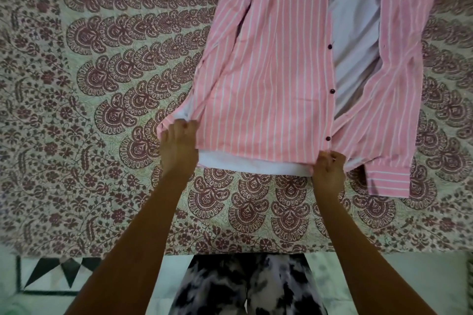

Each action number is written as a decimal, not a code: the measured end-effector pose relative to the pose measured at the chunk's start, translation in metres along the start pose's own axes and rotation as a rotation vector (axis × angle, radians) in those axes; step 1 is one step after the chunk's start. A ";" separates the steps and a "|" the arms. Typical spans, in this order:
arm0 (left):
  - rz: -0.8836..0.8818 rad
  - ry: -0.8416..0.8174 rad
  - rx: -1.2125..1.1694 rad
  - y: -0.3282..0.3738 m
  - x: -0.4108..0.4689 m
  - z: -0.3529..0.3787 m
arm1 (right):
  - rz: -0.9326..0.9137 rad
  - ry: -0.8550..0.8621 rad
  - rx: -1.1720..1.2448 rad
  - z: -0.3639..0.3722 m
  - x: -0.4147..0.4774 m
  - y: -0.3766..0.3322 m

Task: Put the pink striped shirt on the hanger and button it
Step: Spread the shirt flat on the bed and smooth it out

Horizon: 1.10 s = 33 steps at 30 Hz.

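The pink striped shirt lies flat on the patterned bedspread, hem toward me, front unbuttoned so its pale lining shows down the middle. Several dark buttons run along the left placket. My left hand grips the hem's left corner. My right hand pinches the hem at the foot of the button placket. One sleeve cuff rests to the right of my right hand. No hanger is in view.
The bedspread's front edge runs across just in front of my patterned trousers. Below it is a tiled floor with dark triangles at the lower left.
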<state>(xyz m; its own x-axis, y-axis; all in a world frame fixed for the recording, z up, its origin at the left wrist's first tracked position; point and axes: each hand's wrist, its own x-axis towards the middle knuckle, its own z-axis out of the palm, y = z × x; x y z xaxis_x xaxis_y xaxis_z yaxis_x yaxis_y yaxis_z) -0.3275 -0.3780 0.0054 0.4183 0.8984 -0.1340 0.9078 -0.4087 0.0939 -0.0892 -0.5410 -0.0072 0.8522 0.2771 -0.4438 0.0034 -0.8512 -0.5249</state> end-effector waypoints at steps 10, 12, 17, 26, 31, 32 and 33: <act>0.554 -0.069 0.111 0.018 0.017 0.012 | -0.057 0.012 0.026 0.004 0.003 -0.006; 0.507 0.044 0.108 0.013 0.017 0.005 | -0.059 0.059 0.022 0.004 0.004 -0.004; -0.041 0.429 -0.512 0.005 0.002 -0.031 | -0.118 0.243 0.063 0.000 -0.004 -0.012; -0.301 -0.112 -0.135 -0.021 -0.030 0.007 | -0.215 -0.029 -0.038 0.010 -0.013 0.006; -0.029 0.030 0.030 -0.024 -0.014 0.010 | -0.061 -0.115 -0.047 0.014 -0.019 0.016; 0.072 0.029 0.069 -0.026 -0.012 0.011 | -0.023 -0.093 -0.044 0.016 -0.021 0.017; 0.150 0.018 0.098 -0.028 -0.011 0.011 | 0.038 -0.076 -0.046 0.018 -0.023 0.016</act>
<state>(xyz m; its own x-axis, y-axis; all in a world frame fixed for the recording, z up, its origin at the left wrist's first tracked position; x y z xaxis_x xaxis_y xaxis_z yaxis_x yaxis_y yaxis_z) -0.3570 -0.3779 -0.0070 0.5495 0.8284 -0.1083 0.8341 -0.5513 0.0150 -0.1184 -0.5535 -0.0184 0.8102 0.2760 -0.5171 -0.0022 -0.8808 -0.4735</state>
